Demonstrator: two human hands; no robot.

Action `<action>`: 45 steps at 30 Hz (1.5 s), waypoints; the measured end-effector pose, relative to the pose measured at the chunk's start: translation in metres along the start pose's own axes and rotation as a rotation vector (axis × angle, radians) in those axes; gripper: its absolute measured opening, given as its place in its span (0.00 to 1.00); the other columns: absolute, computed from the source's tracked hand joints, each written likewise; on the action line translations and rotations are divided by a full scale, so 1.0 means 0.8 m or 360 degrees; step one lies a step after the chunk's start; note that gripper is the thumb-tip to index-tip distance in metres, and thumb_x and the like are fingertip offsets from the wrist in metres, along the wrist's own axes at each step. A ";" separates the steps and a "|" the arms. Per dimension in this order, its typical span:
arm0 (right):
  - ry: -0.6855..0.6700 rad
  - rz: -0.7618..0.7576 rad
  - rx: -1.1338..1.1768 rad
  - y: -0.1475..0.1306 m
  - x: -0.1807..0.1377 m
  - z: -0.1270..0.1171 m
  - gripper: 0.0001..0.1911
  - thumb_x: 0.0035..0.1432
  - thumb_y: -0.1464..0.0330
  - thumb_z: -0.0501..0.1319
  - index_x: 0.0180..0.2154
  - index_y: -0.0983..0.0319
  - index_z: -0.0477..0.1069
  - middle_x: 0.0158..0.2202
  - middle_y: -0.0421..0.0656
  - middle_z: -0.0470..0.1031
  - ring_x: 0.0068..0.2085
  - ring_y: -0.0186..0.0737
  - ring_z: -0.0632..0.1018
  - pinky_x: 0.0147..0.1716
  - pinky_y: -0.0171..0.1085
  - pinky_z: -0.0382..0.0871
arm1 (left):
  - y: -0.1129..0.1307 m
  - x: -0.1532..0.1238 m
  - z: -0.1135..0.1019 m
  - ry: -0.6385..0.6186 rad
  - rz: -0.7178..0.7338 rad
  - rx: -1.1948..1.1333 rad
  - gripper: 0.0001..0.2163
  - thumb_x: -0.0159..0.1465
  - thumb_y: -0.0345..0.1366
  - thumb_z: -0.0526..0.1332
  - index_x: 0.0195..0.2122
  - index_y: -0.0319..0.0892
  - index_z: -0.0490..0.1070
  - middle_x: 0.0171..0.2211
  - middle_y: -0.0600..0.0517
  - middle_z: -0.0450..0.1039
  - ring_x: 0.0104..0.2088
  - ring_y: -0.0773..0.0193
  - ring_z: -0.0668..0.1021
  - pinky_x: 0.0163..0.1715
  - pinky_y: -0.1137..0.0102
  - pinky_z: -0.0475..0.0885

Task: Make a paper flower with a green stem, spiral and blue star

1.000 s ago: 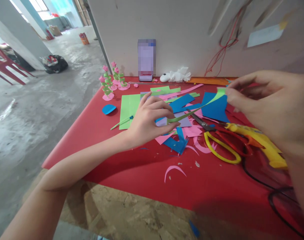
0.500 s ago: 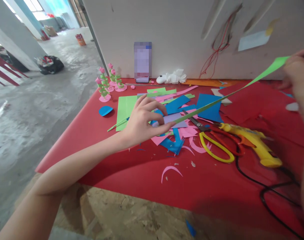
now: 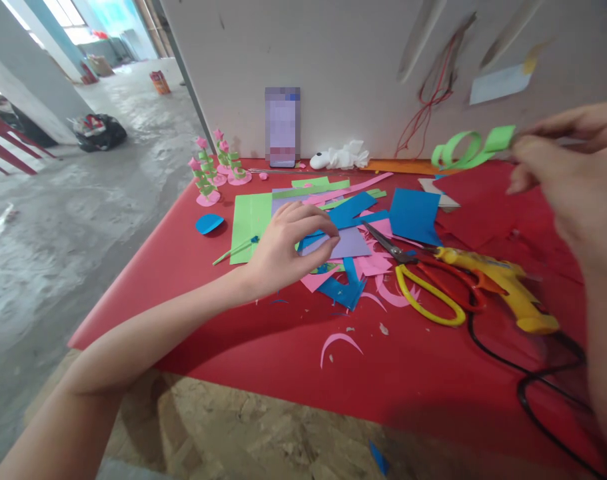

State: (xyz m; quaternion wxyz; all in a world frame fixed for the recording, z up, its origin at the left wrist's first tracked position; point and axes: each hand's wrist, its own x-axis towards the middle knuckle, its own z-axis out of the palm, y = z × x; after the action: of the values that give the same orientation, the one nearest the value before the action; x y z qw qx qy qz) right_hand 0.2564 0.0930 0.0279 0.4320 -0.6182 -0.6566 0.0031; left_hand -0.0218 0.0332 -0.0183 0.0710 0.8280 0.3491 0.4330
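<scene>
The red table (image 3: 263, 360) carries a scatter of cut paper: a green sheet (image 3: 250, 223), a blue sheet (image 3: 414, 215), a lilac sheet (image 3: 343, 243) and pink offcuts (image 3: 340, 340). Right of the heap lie yellow-handled scissors (image 3: 426, 293) and a yellow glue gun (image 3: 498, 283) with a black cord (image 3: 528, 393). At the far left corner stand small paper flowers (image 3: 210, 173).

The right hand (image 3: 573, 180) is raised above the table's far right side, thumb and fingers pinched narrow on one end of a green strip (image 3: 463, 152). The strip hangs free in the air, just left of that hand and clear of everything on the table.

The left hand (image 3: 288, 250) rests over the middle of the heap, fingers curled with thumb and forefinger nearly meeting. I cannot tell whether it pinches anything.

The strip looks very light and limp, thin paper that would crease or tear under a hard pull. It should hold best pinched flat near an end, as it is now.

It is bright green, narrow and even in width, and curls into a loose loop at its free end.
</scene>
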 end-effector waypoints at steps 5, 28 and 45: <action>-0.0431 0.0187 0.0649 -0.063 -0.038 0.004 0.05 0.45 0.71 0.60 0.28 0.66 0.72 0.15 0.38 0.64 0.17 0.25 0.65 0.17 0.29 0.56 | 0.009 -0.001 -0.002 -0.0034 -0.0076 -0.0322 0.09 0.62 0.31 0.57 0.44 0.38 0.68 0.45 0.45 0.72 0.47 0.65 0.74 0.49 0.68 0.70; -0.0918 -0.0225 0.0925 -0.101 -0.083 0.003 0.06 0.51 0.67 0.62 0.34 0.58 0.72 0.24 0.36 0.69 0.22 0.26 0.69 0.18 0.26 0.63 | 0.026 0.006 -0.006 -0.0208 -0.1001 -0.1750 0.13 0.53 0.45 0.67 0.32 0.41 0.74 0.29 0.55 0.76 0.28 0.71 0.77 0.31 0.75 0.74; -0.1089 0.0045 0.1066 -0.105 -0.091 0.005 0.09 0.47 0.62 0.65 0.28 0.61 0.72 0.22 0.36 0.66 0.23 0.23 0.65 0.19 0.24 0.58 | 0.034 0.012 -0.009 -0.0223 -0.1077 -0.2096 0.12 0.63 0.39 0.55 0.34 0.39 0.75 0.35 0.54 0.78 0.34 0.69 0.77 0.34 0.76 0.71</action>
State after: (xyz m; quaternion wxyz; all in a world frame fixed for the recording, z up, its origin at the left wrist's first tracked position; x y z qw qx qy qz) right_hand 0.1762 0.0163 0.0297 0.3663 -0.4172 -0.7157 0.4237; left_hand -0.0093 0.0173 0.0038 0.7041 0.4870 0.2480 0.4533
